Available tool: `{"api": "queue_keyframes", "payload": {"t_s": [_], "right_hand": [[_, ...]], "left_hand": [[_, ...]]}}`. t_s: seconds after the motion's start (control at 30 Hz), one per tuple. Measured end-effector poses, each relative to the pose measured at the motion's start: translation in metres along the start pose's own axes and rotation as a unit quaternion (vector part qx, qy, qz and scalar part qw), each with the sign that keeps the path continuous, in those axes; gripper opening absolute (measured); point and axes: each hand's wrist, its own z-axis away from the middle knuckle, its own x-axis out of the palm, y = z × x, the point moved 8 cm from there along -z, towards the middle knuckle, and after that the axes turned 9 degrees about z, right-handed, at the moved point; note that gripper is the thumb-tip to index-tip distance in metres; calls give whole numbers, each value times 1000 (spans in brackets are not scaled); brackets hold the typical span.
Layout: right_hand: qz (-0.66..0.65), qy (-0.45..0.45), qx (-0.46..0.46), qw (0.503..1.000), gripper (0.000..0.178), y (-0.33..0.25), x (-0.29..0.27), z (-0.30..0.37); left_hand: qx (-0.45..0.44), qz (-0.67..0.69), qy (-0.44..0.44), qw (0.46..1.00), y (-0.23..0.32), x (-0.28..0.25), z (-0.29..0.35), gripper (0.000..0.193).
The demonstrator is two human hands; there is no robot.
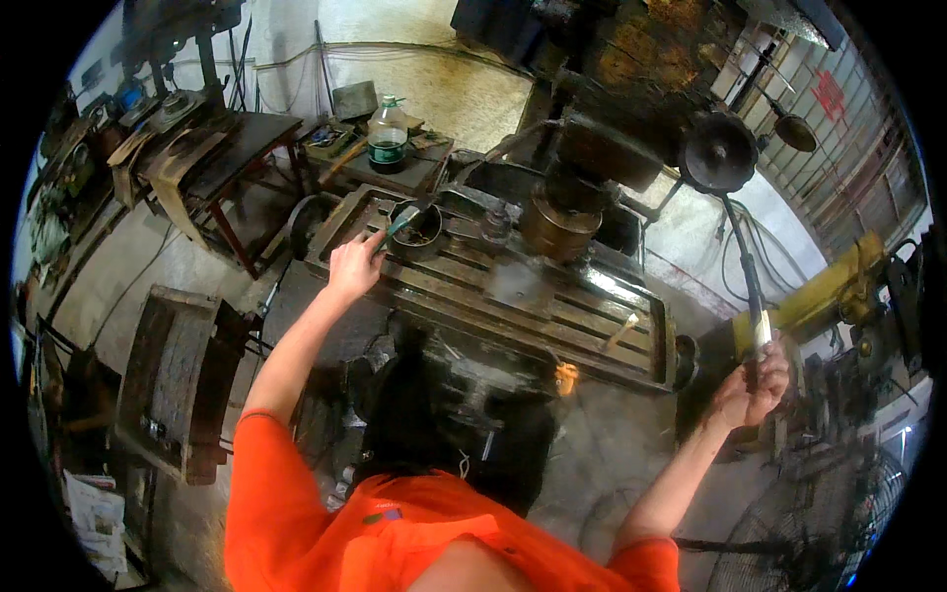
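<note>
My left hand (355, 264) is closed around the green handle of a small brush (400, 223). The brush's dark end lies over a round metal bowl (439, 237), which stands on the left part of the slotted machine table (449, 279). Out to the right, my right hand (755, 388) grips the pale end of a long machine lever (752, 271). That lever runs up to a dark round handwheel (718, 153). At the table's middle, a round brownish metal workpiece (562, 225) sits under the machine head (612, 148), beside a flat metal plate (520, 284).
Another brush with a pale handle (621, 333) lies on the table's right part. A large bottle (387, 138) with dark green liquid stands on a bench behind. A wooden tray (168, 380) is at the left, a yellow beam (819, 296) at the right, a fan (819, 513) lower right.
</note>
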Motion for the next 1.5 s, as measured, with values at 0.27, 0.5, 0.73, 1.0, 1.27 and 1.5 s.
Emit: {"api": "queue_keyframes", "payload": {"t_s": [0.27,0.5,0.73,1.0,1.27,1.5], "right_hand": [[9,16,-5,1000,34,8,-2,15],[-16,13,-7,1000,25,13,-4,26],[26,46,0,999,25,-5,-11,13],[8,41,35,999,13,6,13,-5],[-31,32,61,997,9,-13,1,-24],[-51,30,31,998,13,-19,8,-42]], "left_hand": [[-19,-24,-13,999,16,-44,-2,50],[7,35,63,997,57,-83,19,47],[-34,320,6,947,67,-12,22,44],[-73,393,-180,899,88,12,27,41],[-58,363,-238,899,115,60,16,43],[-16,337,-185,923,27,105,-4,44]]}}
